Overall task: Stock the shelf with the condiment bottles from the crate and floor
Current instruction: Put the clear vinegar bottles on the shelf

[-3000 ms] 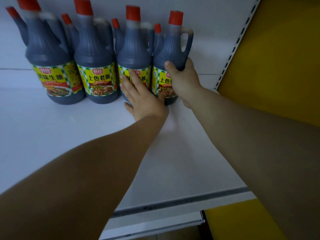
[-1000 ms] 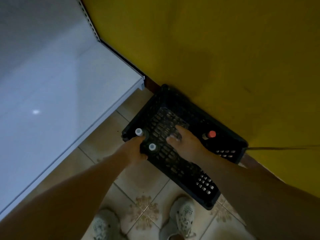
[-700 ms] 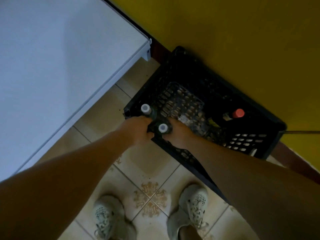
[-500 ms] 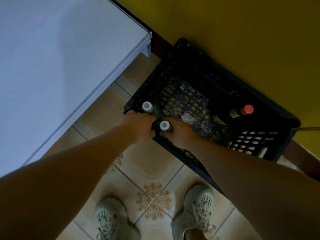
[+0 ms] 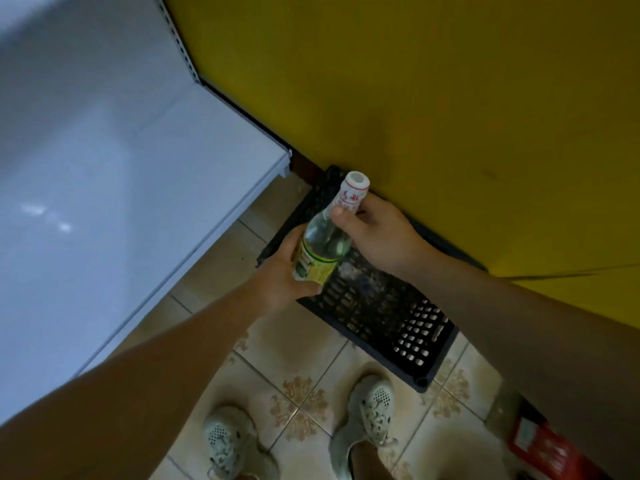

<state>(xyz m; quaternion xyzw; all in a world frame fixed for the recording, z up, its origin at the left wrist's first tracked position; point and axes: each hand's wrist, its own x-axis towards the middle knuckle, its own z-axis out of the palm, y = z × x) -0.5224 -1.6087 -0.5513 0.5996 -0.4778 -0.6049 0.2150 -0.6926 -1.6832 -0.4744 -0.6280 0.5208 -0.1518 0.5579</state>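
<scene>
Bottle lifted above crate (tilted), left hand gripping body, right hand pinching neck

The shelf at left lies bare and open; the wall blocks the far right, crate below.

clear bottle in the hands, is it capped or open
Capped: a white cap tops the clear bottle, just above the right hand holding its neck.
</scene>
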